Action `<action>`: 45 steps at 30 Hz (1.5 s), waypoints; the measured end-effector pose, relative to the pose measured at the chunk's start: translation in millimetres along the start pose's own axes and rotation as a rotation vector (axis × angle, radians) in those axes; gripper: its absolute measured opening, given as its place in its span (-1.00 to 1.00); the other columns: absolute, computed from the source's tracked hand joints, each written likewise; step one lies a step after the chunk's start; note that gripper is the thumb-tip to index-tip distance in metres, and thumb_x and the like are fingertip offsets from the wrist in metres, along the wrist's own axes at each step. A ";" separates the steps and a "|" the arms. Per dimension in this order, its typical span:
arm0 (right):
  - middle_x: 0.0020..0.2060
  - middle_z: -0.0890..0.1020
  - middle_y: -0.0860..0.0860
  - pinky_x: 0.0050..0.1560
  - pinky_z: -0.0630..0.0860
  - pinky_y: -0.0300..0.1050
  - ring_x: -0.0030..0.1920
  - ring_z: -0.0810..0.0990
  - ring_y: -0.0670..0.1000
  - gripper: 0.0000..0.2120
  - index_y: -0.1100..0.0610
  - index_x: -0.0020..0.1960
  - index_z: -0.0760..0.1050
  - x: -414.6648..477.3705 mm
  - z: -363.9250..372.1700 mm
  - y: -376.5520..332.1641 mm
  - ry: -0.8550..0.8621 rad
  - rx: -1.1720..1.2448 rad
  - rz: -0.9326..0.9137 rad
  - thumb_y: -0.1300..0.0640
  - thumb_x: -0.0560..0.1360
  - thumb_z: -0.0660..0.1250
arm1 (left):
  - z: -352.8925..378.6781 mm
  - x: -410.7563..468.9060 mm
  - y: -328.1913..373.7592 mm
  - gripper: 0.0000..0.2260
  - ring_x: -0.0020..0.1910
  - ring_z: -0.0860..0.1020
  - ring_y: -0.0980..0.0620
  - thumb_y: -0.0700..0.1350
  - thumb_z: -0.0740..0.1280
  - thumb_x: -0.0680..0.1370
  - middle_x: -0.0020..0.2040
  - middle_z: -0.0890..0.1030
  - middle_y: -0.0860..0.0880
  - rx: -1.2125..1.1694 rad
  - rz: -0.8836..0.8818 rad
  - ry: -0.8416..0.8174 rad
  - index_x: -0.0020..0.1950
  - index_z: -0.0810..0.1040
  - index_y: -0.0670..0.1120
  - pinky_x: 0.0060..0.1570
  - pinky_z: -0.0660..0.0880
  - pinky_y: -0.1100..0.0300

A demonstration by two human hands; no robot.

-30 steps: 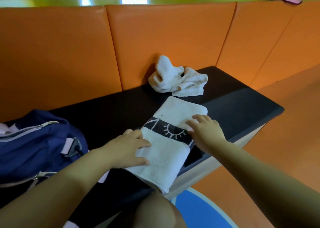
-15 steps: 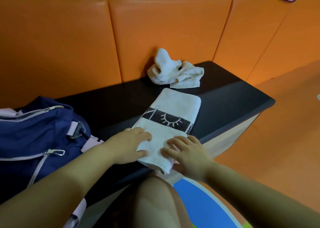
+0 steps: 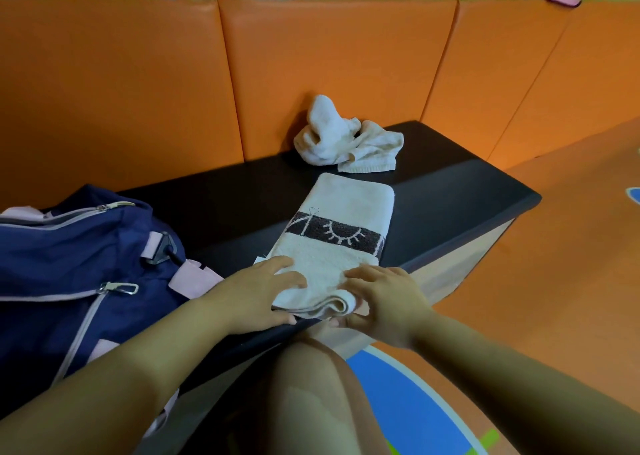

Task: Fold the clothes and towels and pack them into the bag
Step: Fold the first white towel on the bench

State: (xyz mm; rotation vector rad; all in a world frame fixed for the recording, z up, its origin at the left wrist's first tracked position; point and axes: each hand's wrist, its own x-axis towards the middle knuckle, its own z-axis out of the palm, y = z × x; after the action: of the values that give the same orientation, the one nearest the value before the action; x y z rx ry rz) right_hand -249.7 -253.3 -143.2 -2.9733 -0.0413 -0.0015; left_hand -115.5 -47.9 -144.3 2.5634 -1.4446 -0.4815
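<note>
A white towel with a dark patterned band point(image 3: 337, 233) lies folded lengthwise on the black bench point(image 3: 450, 191). Its near end is lifted off the bench edge. My left hand point(image 3: 256, 292) grips that end at its left corner, fingers on top and thumb underneath. My right hand point(image 3: 381, 302) grips the right corner the same way. A crumpled white towel point(image 3: 343, 139) sits farther back against the orange backrest. The navy bag point(image 3: 76, 267) with pink trim and grey zippers rests on the bench at the left.
Orange padded panels point(image 3: 311, 66) rise behind the bench. The bench ends at the right, with orange floor point(image 3: 554, 281) beyond it. My knee point(image 3: 311, 385) is below the bench edge, over a blue floor marking.
My right hand slid from the towel's dark band down to its near end. Both hands now hold the near end, which has risen slightly off the bench edge.
</note>
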 end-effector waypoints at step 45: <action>0.10 0.52 0.05 0.01 0.61 0.07 0.02 0.58 0.07 -0.32 -0.04 0.33 0.19 70.2 -60.6 92.7 0.270 0.897 0.538 0.01 0.35 0.50 | -69.2 125.4 -5.0 -0.82 -0.10 0.53 0.17 0.00 0.37 0.50 -0.06 0.59 0.10 -0.691 -0.238 0.554 0.07 0.50 0.01 -0.17 0.46 0.27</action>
State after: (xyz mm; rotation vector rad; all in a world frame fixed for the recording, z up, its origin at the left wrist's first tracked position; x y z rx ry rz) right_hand -176.9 -352.9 -98.7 -1.9885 0.6138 -0.2448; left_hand -26.7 -153.6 -106.0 2.0608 -0.6363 -0.2094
